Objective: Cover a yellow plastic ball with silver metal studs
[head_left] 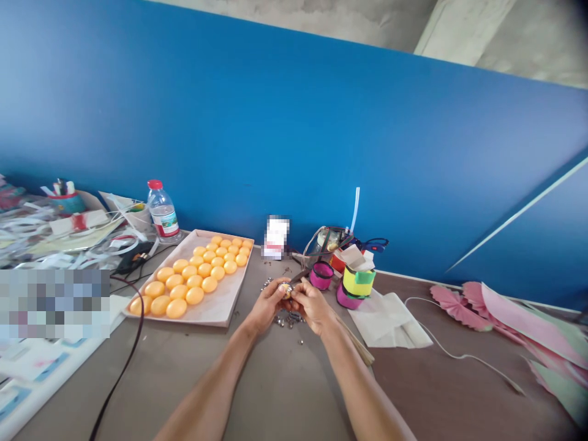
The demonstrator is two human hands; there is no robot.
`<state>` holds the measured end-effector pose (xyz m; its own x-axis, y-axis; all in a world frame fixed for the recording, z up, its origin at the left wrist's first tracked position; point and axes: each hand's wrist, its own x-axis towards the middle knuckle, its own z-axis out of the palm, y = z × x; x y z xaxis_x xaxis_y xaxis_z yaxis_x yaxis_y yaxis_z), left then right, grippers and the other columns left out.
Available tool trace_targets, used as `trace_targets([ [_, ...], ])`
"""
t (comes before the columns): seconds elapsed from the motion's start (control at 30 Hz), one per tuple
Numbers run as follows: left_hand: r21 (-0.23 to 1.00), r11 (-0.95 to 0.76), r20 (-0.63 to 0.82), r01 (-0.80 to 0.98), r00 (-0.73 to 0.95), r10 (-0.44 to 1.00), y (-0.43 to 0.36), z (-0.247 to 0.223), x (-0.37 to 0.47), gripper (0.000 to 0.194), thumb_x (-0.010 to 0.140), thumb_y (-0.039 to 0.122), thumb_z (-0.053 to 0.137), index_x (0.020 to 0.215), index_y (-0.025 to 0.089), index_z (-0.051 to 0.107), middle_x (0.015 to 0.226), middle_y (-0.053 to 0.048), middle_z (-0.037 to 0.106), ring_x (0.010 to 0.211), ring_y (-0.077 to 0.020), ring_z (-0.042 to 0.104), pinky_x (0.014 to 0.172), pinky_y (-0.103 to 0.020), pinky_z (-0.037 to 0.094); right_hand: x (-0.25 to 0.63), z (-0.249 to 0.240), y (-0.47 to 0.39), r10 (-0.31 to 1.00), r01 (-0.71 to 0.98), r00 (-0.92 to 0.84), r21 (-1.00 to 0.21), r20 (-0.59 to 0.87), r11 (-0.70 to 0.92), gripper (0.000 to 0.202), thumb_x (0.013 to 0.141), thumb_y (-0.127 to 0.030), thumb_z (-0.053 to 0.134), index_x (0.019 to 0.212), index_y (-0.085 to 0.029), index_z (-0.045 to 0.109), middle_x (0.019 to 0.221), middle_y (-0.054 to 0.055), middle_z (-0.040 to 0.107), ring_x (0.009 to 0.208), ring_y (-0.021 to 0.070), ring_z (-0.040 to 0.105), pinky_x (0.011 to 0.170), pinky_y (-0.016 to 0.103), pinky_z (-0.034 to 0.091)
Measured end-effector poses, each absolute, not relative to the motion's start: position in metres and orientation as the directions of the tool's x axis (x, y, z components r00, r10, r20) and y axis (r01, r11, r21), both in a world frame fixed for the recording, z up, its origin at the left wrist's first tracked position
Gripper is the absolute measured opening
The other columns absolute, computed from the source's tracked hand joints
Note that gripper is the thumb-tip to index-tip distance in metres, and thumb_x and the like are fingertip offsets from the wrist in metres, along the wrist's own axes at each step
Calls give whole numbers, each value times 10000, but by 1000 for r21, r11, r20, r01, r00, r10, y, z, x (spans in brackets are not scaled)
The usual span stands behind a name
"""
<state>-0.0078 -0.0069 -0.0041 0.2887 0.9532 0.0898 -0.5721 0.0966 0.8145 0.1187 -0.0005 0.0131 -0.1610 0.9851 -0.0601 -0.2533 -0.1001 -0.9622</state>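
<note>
Bare forearms (211, 386) rise from the bottom edge toward the centre of my view, and behind them a smooth, matte blue panel (275, 122) fills most of the frame. Below it I see the flat grey tabletop (280, 392), firm and probably slick enough for anything round to roll away. Left of centre sits a shallow, pale tray (197, 317) that looks like card; if the left elbow swung wide, I'd expect it to catch the near rim and jolt the contents. At the left, a clear plastic bottle (164, 214) with a red cap stands upright behind the tray, tall enough to topple if bumped. Near the centre, the left hand (269, 301) and right hand (316, 304) meet, fingers and thumbs of both pinching one small rounded piece (287, 290), silvery with some yellow. Just right of them stands a fuzzy magenta band (321, 275) curled into a ring. Glossy orange balls (176, 308) line the tray, light-looking and easily set rolling. Smallest are the shiny metal bits (290, 318) scattered loose beneath the hands: a careless wrist could sweep them apart, and too tight a pinch might squirt the held piece free among them.
</note>
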Motion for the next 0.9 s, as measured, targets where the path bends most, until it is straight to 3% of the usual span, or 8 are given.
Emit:
trace_targets([
  [0.23, 720, 166, 5, -674, 243, 970, -5, 1, -8, 359, 753, 337, 619, 1052, 151, 546, 732, -33, 612, 575, -124, 577, 597, -267, 463, 127, 15, 3, 989, -279, -146, -957, -39, -79, 238, 635, -357, 654, 629, -201, 475, 508, -73, 447, 440, 82, 404, 513, 238, 355],
  [0.33, 687, 198, -32, -699, 242, 970, -2, 0, -12, 386, 758, 337, 617, 1088, 158, 528, 756, -50, 618, 616, -140, 598, 617, -273, 474, 140, 11, 10, 997, 65, 47, -996, 56, 53, 158, 661, -346, 593, 694, -200, 541, 600, -27, 550, 504, 119, 470, 552, 262, 382],
  [0.4, 673, 197, -35, -713, 236, 971, 0, -2, -14, 392, 771, 338, 601, 1112, 165, 512, 769, -59, 623, 630, -146, 607, 622, -272, 476, 148, 8, 14, 977, 352, 149, -931, 153, 92, 112, 644, -295, 577, 696, -197, 563, 702, 20, 623, 631, 167, 551, 653, 297, 415],
  [0.47, 659, 192, -31, -727, 229, 973, 1, -3, -15, 389, 787, 340, 580, 1128, 171, 498, 775, -63, 627, 632, -146, 610, 627, -271, 478, 152, 4, 17, 970, 517, 161, -852, 184, 76, 96, 659, -268, 546, 713, -196, 578, 756, 42, 653, 718, 195, 590, 721, 314, 422],
  [0.6, 629, 190, -24, -754, 226, 974, 1, -2, -16, 378, 801, 333, 559, 1133, 170, 483, 768, -62, 627, 632, -139, 606, 652, -276, 483, 151, 1, 15, 990, 699, 38, -712, 137, 72, 159, 723, -245, 493, 804, -189, 618, 822, 59, 665, 778, 199, 609, 741, 302, 427],
  [0.77, 595, 199, -40, -779, 219, 975, 0, 3, -18, 381, 799, 332, 560, 1134, 179, 461, 785, -62, 625, 641, -141, 604, 657, -282, 486, 142, 8, 2, 955, 826, -290, -490, 56, 279, 252, 749, -290, 544, 955, -179, 637, 938, 79, 637, 853, 196, 592, 740, 269, 403],
  [0.9, 593, 196, -51, -781, 207, 977, 1, 3, -18, 365, 793, 338, 565, 1108, 179, 472, 799, -63, 621, 637, -137, 600, 655, -282, 486, 133, 11, -7, 929, 877, -368, -347, -42, 332, 220, 736, -276, 565, 927, -196, 640, 949, 74, 626, 782, 195, 590, 678, 272, 373],
])
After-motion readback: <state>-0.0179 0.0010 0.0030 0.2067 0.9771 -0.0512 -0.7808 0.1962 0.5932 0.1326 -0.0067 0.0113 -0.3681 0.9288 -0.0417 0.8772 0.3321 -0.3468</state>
